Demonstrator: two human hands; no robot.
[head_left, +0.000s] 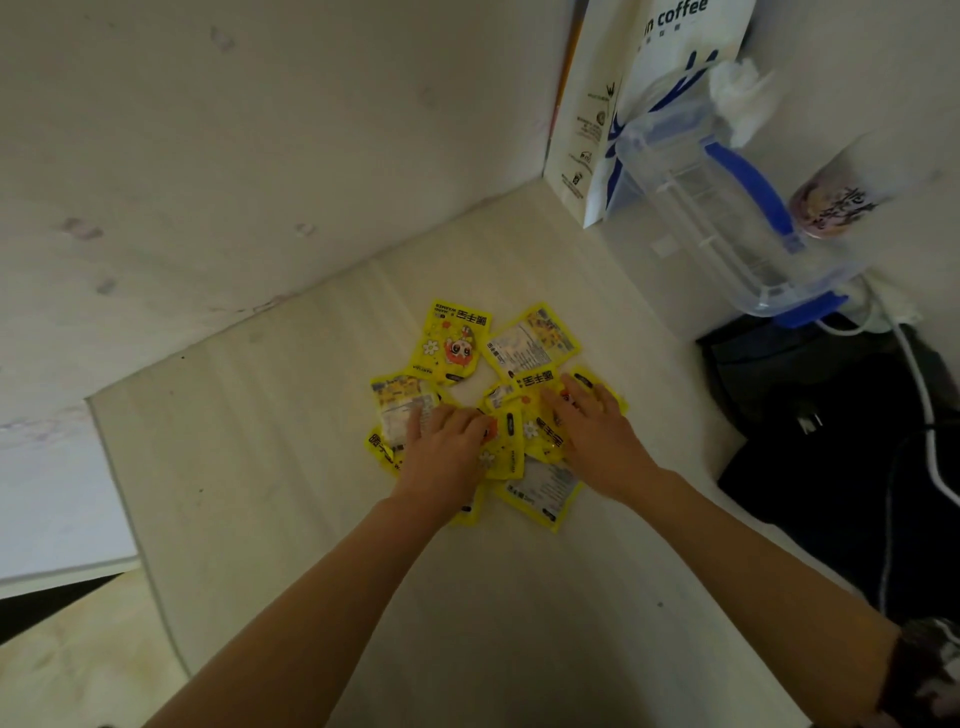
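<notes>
Several yellow hand-warmer packets lie in a loose overlapping pile on the pale wooden desk. One packet with a cartoon face lies apart at the far side, and another shows its printed back. My left hand rests palm down on the pile's left part, fingers bent over the packets. Over on the pile's right part my right hand lies flat with fingers spread and straight. Both hands hide some packets beneath them.
A clear plastic box with blue clips stands at the back right in front of a white coffee bag. A pink printed cup, black cloth and white cable fill the right side. Walls close the desk's far side.
</notes>
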